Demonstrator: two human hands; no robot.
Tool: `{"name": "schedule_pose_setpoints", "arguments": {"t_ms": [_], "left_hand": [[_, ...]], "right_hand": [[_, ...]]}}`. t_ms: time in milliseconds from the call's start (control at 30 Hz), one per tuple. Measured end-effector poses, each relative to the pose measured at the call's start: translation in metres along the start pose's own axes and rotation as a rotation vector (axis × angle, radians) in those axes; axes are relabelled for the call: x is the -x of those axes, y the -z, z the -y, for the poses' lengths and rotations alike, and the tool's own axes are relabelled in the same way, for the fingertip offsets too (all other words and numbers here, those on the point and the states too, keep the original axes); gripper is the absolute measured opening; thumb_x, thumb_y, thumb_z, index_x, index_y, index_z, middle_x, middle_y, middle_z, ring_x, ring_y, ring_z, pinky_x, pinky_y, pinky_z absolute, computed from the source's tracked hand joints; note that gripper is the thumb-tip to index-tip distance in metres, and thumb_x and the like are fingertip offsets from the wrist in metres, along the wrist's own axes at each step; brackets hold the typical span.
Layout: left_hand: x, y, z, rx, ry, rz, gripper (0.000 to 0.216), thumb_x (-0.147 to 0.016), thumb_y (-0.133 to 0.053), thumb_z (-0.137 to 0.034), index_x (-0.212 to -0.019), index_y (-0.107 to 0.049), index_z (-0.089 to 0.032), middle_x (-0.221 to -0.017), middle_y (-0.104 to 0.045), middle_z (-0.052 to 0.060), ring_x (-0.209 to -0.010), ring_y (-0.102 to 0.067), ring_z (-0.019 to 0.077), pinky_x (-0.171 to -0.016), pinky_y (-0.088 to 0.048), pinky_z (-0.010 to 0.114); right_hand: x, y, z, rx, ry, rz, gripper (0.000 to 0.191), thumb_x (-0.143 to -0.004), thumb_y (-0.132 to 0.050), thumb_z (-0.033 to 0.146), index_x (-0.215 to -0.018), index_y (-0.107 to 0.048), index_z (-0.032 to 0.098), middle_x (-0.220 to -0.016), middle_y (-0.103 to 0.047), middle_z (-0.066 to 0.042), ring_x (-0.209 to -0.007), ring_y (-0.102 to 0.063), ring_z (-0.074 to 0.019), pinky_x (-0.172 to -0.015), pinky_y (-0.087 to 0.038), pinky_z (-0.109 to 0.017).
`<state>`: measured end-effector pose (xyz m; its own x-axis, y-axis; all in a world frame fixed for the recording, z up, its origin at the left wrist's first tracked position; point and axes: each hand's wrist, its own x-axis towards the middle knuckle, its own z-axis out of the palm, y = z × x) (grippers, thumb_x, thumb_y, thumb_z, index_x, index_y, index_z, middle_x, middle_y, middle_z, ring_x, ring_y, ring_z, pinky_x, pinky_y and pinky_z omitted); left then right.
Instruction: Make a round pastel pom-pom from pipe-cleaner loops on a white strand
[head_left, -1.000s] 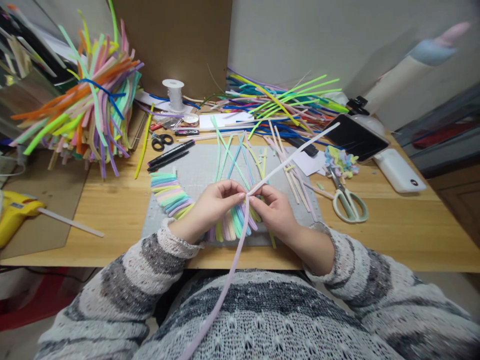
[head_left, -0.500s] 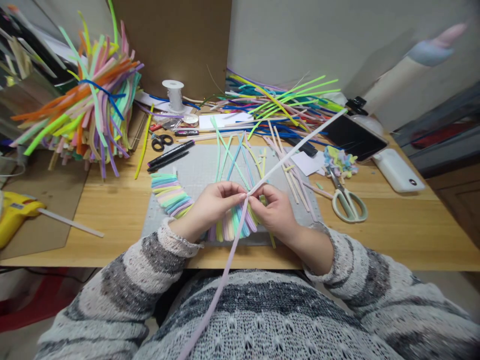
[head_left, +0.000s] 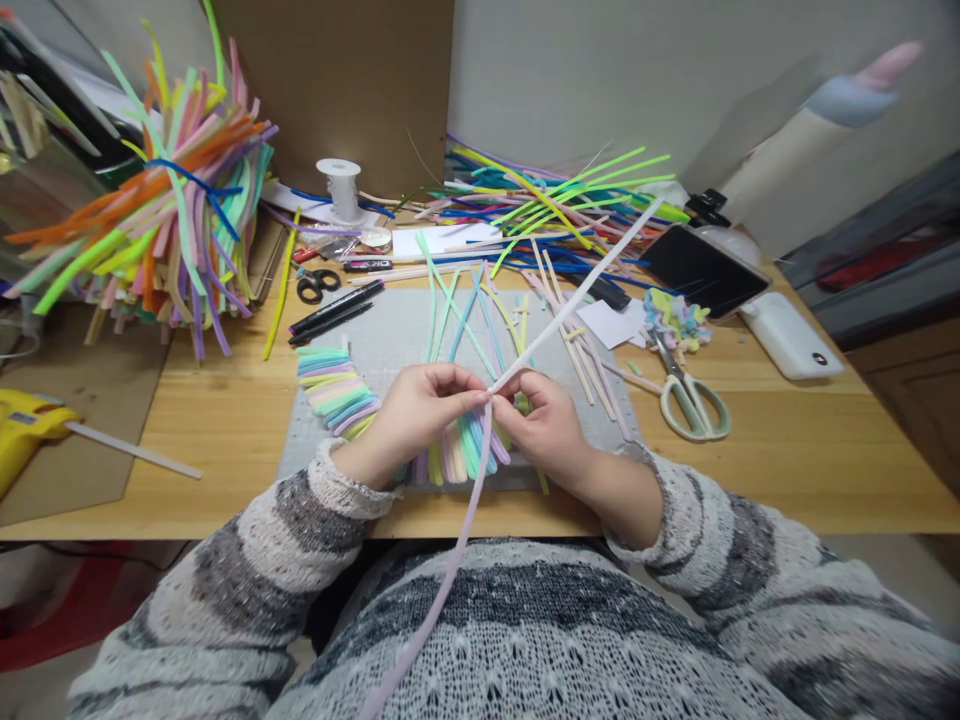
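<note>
Pale strands (head_left: 474,505) pinched by left hand (head_left: 427,410) and right hand (head_left: 553,422) — grey mat (head_left: 394,335), wooden table (head_left: 802,440), wall (head_left: 577,80) behind.

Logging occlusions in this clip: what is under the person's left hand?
Pastel fuzzy strips show on both sides of the left hand, on the grey mat. What the hand covers, including whether those strips join beneath, cannot be seen.
</note>
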<state>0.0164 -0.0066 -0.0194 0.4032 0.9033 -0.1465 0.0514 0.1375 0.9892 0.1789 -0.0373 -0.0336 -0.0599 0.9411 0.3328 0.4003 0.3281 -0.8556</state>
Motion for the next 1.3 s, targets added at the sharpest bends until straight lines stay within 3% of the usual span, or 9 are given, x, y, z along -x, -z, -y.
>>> {"name": "schedule_pose_setpoints", "arguments": {"t_ms": [333,533,733,1033,1133,1200,1300], "left_hand": [[-0.003,0.001,-0.001,0.021,-0.007,0.01,0.018,-0.068,-0.074,-0.027,-0.078,-0.068,-0.013,-0.074,-0.067,0.002,-0.067,-0.06,0.0118,-0.068,-0.048,0.026],[-0.001,0.001,-0.003,0.059,0.063,-0.02,0.021,-0.063,-0.078,-0.028,-0.072,-0.068,-0.012,-0.068,-0.067,0.002,-0.063,-0.06,0.0124,-0.067,-0.048,0.028],[-0.001,0.004,-0.003,0.097,0.084,0.044,0.018,-0.066,-0.077,-0.027,-0.074,-0.068,-0.013,-0.068,-0.066,0.0,-0.063,-0.058,0.0099,-0.064,-0.044,0.024],[-0.004,0.008,-0.004,0.271,0.209,0.141,0.023,-0.064,-0.078,-0.028,-0.071,-0.065,-0.011,-0.061,-0.059,-0.002,-0.055,-0.051,0.0068,-0.057,-0.038,0.021],[-0.005,0.01,-0.003,0.298,0.231,0.111,0.024,-0.063,-0.079,-0.027,-0.075,-0.065,-0.011,-0.061,-0.058,-0.003,-0.054,-0.05,0.0063,-0.055,-0.036,0.02],[-0.006,0.011,-0.003,0.301,0.22,0.091,0.024,-0.063,-0.078,-0.027,-0.076,-0.065,-0.012,-0.061,-0.058,-0.003,-0.053,-0.048,0.0059,-0.054,-0.035,0.02],[-0.006,0.011,-0.004,0.314,0.173,0.074,0.023,-0.061,-0.078,-0.024,-0.074,-0.064,-0.012,-0.064,-0.059,-0.003,-0.057,-0.05,0.0067,-0.058,-0.037,0.021]], "right_hand": [[0.0,-0.001,0.0,0.0,0.003,-0.02,0.015,-0.079,-0.06,0.025,-0.066,-0.054,0.02,-0.065,-0.058,0.001,-0.066,-0.054,-0.0141,-0.065,-0.041,-0.03],[0.002,-0.001,-0.003,-0.036,-0.018,0.017,0.013,-0.082,-0.06,0.027,-0.072,-0.055,0.02,-0.068,-0.058,0.001,-0.068,-0.054,-0.0138,-0.066,-0.042,-0.029],[0.003,-0.002,-0.006,-0.09,-0.062,0.009,0.018,-0.081,-0.062,0.031,-0.071,-0.052,0.02,-0.069,-0.057,0.002,-0.066,-0.053,-0.0125,-0.065,-0.043,-0.028],[0.001,0.0,-0.005,-0.149,0.02,0.065,0.012,-0.084,-0.059,0.026,-0.075,-0.053,0.019,-0.073,-0.057,0.001,-0.071,-0.055,-0.0132,-0.068,-0.043,-0.028],[0.001,0.003,-0.005,-0.172,0.085,0.03,0.002,-0.086,-0.055,0.022,-0.086,-0.055,0.02,-0.08,-0.058,-0.001,-0.077,-0.056,-0.0143,-0.072,-0.044,-0.03],[0.001,0.006,-0.004,-0.137,0.203,0.014,0.01,-0.085,-0.053,0.018,-0.094,-0.056,0.022,-0.083,-0.058,-0.001,-0.078,-0.056,-0.0151,-0.075,-0.044,-0.032],[0.0,0.01,0.0,0.009,0.456,0.11,0.022,-0.082,-0.054,0.016,-0.103,-0.058,0.024,-0.087,-0.06,-0.002,-0.082,-0.056,-0.0169,-0.079,-0.04,-0.037]]}}
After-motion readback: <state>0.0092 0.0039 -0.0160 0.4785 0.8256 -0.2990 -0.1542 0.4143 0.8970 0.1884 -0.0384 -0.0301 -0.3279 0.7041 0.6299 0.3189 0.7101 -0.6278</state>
